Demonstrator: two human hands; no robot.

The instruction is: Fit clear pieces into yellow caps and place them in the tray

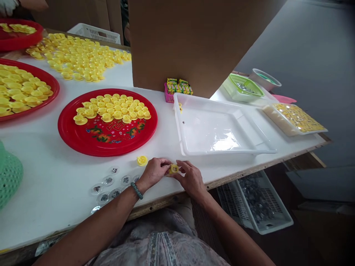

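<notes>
Both my hands meet at the near edge of the white table [41, 155], pinched on one small yellow round piece [174, 168]. My left hand [154, 172], with a bead bracelet on its wrist, grips the piece from the left. From the right, my right hand [190, 178] holds the same piece. A second yellow piece [142, 160] lies loose just left of my left hand. Several clear round discs with small pictures [108, 186] lie on the table by my left forearm. A red tray [83, 136] with several yellow pieces sits beyond them.
An empty clear plastic tray [222, 129] lies right of the red tray, before a tall cardboard box [194, 40]. More red trays and a loose yellow pile are at the left and far left. A green basket [241, 87], a bowl and a packed tray stand at right. A white crate [255, 203] sits below the table.
</notes>
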